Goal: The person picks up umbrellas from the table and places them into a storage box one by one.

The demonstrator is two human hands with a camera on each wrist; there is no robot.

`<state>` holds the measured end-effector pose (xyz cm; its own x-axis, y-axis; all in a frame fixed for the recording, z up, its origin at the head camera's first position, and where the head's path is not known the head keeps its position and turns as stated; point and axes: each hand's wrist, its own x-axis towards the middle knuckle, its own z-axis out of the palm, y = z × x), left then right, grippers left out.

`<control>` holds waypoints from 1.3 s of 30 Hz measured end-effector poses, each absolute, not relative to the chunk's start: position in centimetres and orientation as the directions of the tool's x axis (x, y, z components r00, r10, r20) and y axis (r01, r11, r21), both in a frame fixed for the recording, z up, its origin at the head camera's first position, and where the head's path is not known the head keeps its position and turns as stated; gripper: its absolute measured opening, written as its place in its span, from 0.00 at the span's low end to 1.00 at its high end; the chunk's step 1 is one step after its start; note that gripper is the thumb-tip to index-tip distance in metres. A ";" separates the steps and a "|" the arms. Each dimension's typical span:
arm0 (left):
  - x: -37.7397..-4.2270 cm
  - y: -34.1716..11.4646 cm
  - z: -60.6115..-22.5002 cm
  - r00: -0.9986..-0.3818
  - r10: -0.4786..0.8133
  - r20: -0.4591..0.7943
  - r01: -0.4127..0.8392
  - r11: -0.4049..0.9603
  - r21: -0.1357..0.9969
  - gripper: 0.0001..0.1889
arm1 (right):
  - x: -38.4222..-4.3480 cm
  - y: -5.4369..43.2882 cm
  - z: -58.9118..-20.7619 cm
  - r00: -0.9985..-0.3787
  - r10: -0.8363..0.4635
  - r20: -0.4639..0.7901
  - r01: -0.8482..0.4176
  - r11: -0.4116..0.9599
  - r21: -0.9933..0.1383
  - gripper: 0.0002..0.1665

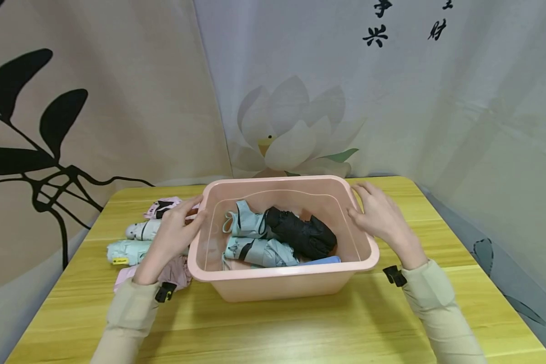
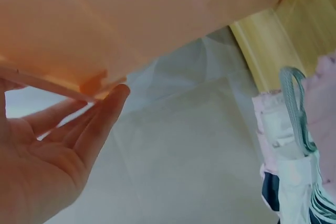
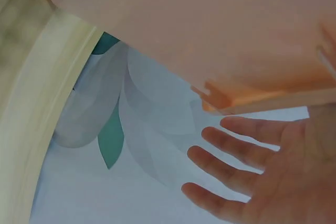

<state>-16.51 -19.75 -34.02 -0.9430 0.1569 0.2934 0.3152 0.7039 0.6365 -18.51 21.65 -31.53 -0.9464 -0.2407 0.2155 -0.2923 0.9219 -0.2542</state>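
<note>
A pink plastic tub [image 1: 282, 287] stands on the table between both hands. My left hand [image 1: 176, 232] touches its left rim, with fairly straight fingers against the rim's edge in the left wrist view. At the right rim is my right hand [image 1: 384, 217], thumb over the edge; in the right wrist view its fingers [image 3: 226, 171] are straight and spread below the rim. Inside the tub lie a black folded umbrella [image 1: 300, 233], a light blue folded umbrella [image 1: 264, 252] and another light blue bundle [image 1: 245, 221]. A blue item [image 1: 320, 261] is partly hidden behind the front rim.
Left of the tub, several folded umbrellas lie in a row, partly behind my left arm: a mint one [image 1: 127, 250], a white one [image 1: 143, 230] and a dusty pink one [image 1: 177, 273]. The wooden table [image 1: 291, 333] ends at a printed curtain [image 1: 164, 101].
</note>
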 end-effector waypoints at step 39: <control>-12.0 -29.5 -41.2 -0.913 0.384 0.137 0.407 0.873 0.270 0.41 | -18.6 21.1 -32.3 -0.973 -0.180 0.141 -0.223 0.886 -0.406 0.34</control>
